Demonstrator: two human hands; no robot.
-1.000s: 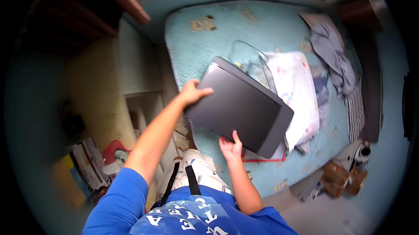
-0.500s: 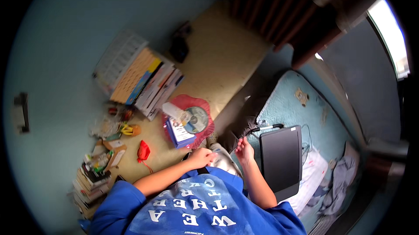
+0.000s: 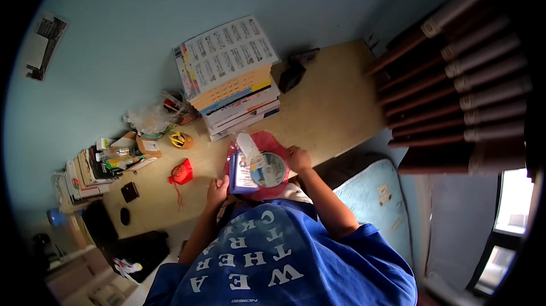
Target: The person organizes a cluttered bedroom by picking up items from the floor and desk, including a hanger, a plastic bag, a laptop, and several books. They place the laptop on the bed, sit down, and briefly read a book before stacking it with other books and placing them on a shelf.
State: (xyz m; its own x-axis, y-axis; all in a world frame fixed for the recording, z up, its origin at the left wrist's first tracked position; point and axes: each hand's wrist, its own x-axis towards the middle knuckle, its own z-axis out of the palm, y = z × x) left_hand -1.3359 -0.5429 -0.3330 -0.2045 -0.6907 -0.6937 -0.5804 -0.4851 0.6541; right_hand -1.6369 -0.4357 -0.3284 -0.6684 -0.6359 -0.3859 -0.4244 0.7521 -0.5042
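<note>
A pinkish-red tray with a wavy rim (image 3: 263, 138) sits at the near edge of the desk, in front of me. On it are a silvery disc (image 3: 276, 171), a blue-and-white box (image 3: 243, 175) and a white piece in clear plastic (image 3: 248, 146). My right hand (image 3: 298, 160) is closed on the tray's right rim. At the left side, my left hand (image 3: 217, 192) is closed round the tray's edge, its thumb close to the box. Part of the tray's left side is hidden by the box.
A tall stack of books (image 3: 239, 90) stands behind the tray. Left of it lie a red pouch (image 3: 181, 172), a yellow-topped holder (image 3: 181, 140), a cardboard box (image 3: 149, 146) and more books (image 3: 85, 176). A dark curtain (image 3: 449, 113) hangs right, above a blue mat (image 3: 372, 192).
My view has swung left, and the dark flat panel on the mat has left it. Both hands, earlier apart from the tray, have come to its two sides and taken hold.
</note>
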